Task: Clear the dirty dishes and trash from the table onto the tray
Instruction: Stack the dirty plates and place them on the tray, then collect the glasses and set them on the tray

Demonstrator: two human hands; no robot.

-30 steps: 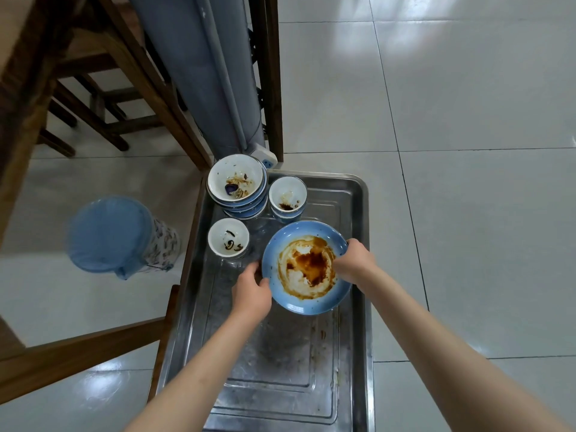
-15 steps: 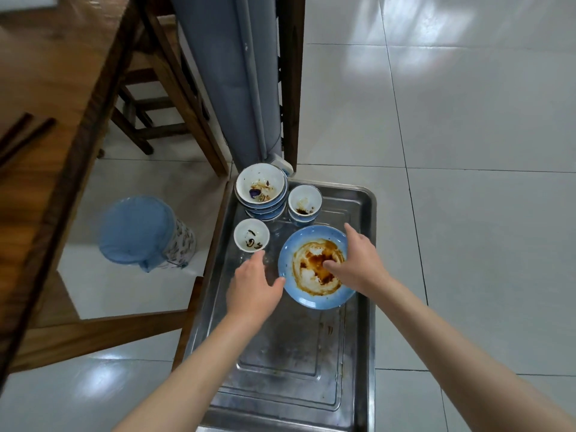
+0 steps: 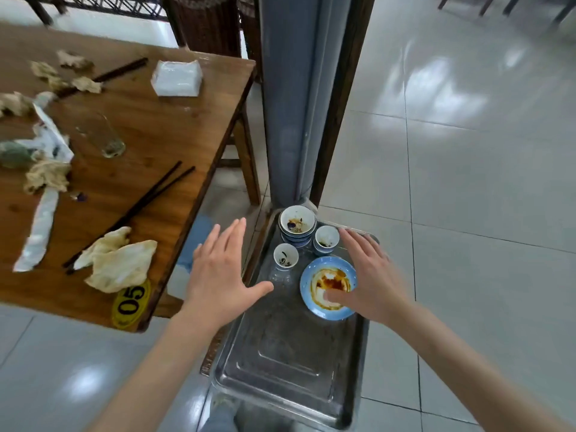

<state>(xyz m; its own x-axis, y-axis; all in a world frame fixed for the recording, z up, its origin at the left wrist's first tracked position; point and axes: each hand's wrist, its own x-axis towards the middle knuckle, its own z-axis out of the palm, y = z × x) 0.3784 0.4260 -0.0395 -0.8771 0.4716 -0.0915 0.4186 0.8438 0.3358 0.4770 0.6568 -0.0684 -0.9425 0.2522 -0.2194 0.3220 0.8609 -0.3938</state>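
Both hands are holding nothing, with the fingers spread wide. The left hand (image 3: 223,277) is hovering between the tray (image 3: 282,366) and the table (image 3: 174,129), so it is the nearer one to the trash. The crumpled napkin (image 3: 120,260) is lying to its left, near the table corner, beside the dark chopsticks (image 3: 131,215), whose long axis is running diagonally away. The right hand (image 3: 372,280) is hanging over the blue plate (image 3: 314,310) already on the tray.

bright daylight | glare on floor tiles (image 3: 452,98) | motion blur at left | wide-angle edge bending
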